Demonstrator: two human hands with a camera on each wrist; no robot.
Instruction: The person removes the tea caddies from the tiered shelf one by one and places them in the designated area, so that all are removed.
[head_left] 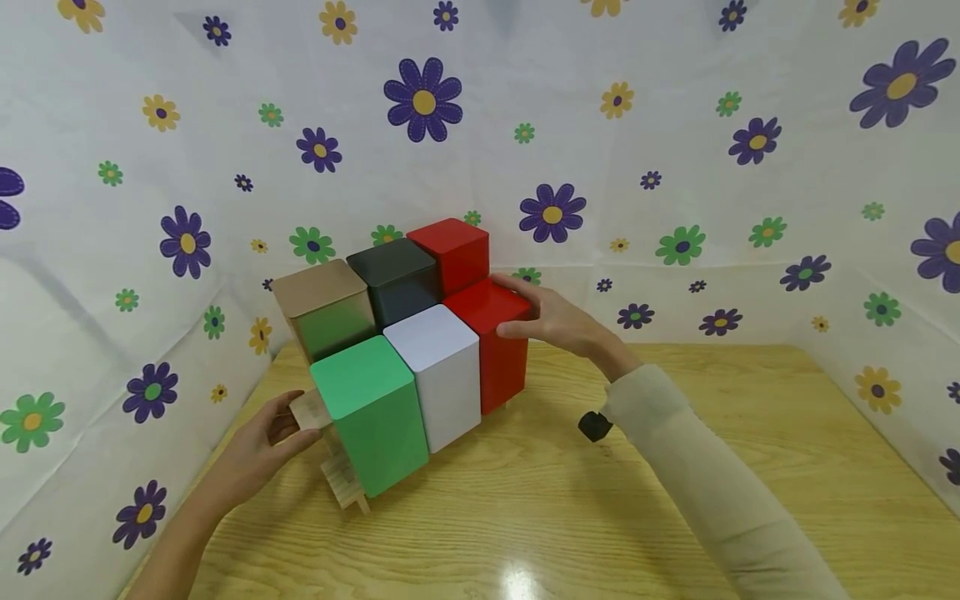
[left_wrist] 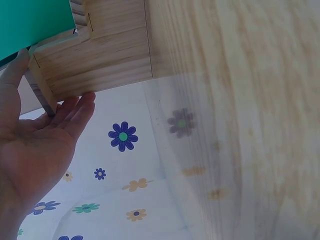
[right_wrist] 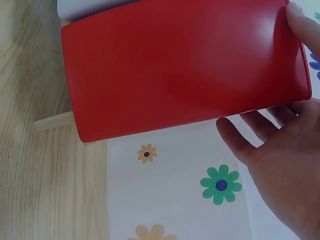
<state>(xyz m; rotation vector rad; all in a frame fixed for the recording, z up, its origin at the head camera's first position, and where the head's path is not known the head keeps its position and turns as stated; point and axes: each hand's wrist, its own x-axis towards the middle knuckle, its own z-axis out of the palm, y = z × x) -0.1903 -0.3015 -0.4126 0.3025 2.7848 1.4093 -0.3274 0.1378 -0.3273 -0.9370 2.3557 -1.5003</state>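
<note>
Box-shaped canisters fill a stepped wooden rack (head_left: 309,410) in two rows. In front are a green canister (head_left: 382,442), a white canister (head_left: 450,400) and a red canister (head_left: 504,367). The higher row behind has a brown canister (head_left: 330,317), a black canister (head_left: 405,292) and a second red canister (head_left: 465,258). My left hand (head_left: 251,458) grips the rack's side panel beside the green canister, thumb in front and fingers behind. At the opposite end, my right hand (head_left: 558,321) holds the front red canister near its top, thumb and fingers on opposite sides.
The rack stands on a wood-grain table (head_left: 675,517), left of its middle. White sheeting with printed flowers (head_left: 480,150) encloses the back and both sides. A small black object (head_left: 595,426) shows beside the right sleeve. One rack foot (right_wrist: 52,121) projects past the front red canister.
</note>
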